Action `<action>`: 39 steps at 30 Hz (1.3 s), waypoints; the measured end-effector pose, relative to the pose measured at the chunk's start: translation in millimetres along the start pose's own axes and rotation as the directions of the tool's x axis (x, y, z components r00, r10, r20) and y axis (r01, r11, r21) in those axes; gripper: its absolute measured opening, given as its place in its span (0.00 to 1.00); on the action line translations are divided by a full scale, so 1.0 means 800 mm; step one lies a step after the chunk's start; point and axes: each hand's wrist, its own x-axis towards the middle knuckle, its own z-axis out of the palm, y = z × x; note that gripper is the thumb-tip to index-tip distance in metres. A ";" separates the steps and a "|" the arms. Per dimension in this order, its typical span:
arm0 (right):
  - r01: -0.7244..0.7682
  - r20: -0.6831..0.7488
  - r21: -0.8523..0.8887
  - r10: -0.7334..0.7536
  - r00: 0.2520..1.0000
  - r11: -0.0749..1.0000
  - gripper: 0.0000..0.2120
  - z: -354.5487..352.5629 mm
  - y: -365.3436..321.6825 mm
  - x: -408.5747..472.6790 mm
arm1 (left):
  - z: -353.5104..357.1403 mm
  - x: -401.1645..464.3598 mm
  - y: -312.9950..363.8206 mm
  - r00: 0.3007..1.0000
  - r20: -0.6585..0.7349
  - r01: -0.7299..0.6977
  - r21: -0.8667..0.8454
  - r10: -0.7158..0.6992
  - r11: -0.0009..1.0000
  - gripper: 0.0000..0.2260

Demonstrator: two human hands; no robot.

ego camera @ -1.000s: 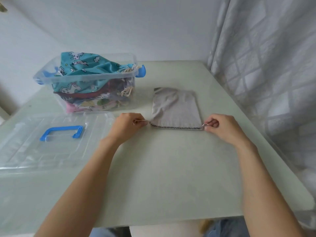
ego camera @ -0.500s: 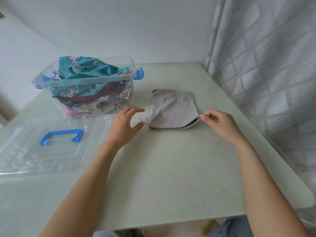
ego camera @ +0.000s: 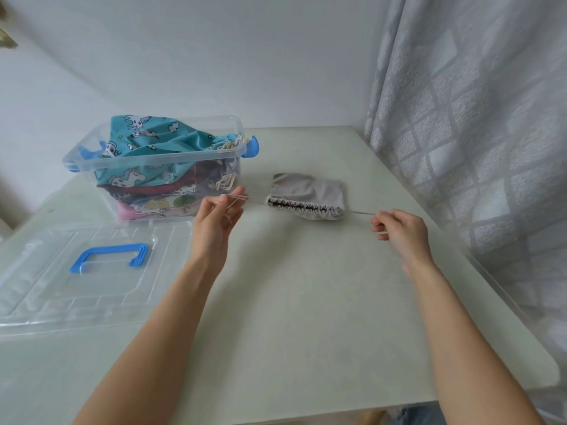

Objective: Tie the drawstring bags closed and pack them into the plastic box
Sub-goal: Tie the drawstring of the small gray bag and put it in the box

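Nearest me lay the bare pale green desk (ego camera: 306,302), my forearms reaching out over it, and off to my left the clear plastic lid with the blue handle (ego camera: 109,259) rested flat. My left hand (ego camera: 214,222) was raised a little above the desk, thumb and fingers curled in a pinch on the pale cord loop (ego camera: 236,199) of the drawstring, and my right hand (ego camera: 402,230) sat lower with its fingers curled round the thin cord (ego camera: 362,212) coming out of the other side, so each grip held one end and nothing else. Between the two hands, slightly farther out, the small grey fabric drawstring bag (ego camera: 310,194) lay on the desk with its gathered mouth turned toward me. The puckered hem ran left to right, its long axis roughly in line with both cords, and my right hand looked slightly nearer to its end of the mouth than my left. I judged the mouth only partly drawn, a dark gap showing along the hem, so the pull had to go outward along that line before any knot. Beyond my left hand stood the clear plastic storage box with blue latches (ego camera: 153,161), already holding a teal unicorn-print bag (ego camera: 159,142) atop other patterned ones, with the white wall behind and the grey patterned curtain (ego camera: 475,133) to the right.
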 end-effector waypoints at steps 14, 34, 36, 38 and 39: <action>-0.325 0.234 0.911 0.330 0.915 0.255 0.17 0.022 -0.004 0.015 | 0.003 0.010 -0.006 0.989 -0.150 -0.019 -0.038 0.013 0.999 0.14; 0.450 0.293 -0.716 -0.354 0.888 0.534 0.10 0.021 -0.009 -0.019 | -0.006 -0.004 -0.032 0.724 0.654 -0.635 0.756 0.217 -0.159 0.10; 0.396 0.277 -0.678 -0.284 0.918 0.619 0.11 0.015 -0.002 -0.017 | -0.009 -0.007 -0.035 0.776 0.618 -0.617 0.785 0.125 -0.047 0.10; 0.313 0.237 -0.571 -0.213 0.948 0.759 0.12 0.006 0.002 -0.014 | -0.010 -0.011 -0.033 0.822 0.567 -0.566 0.805 0.052 0.176 0.08; 0.263 0.211 -0.505 -0.179 0.961 0.822 0.13 0.001 0.002 -0.012 | -0.009 -0.013 -0.030 0.846 0.532 -0.512 0.803 0.020 0.305 0.06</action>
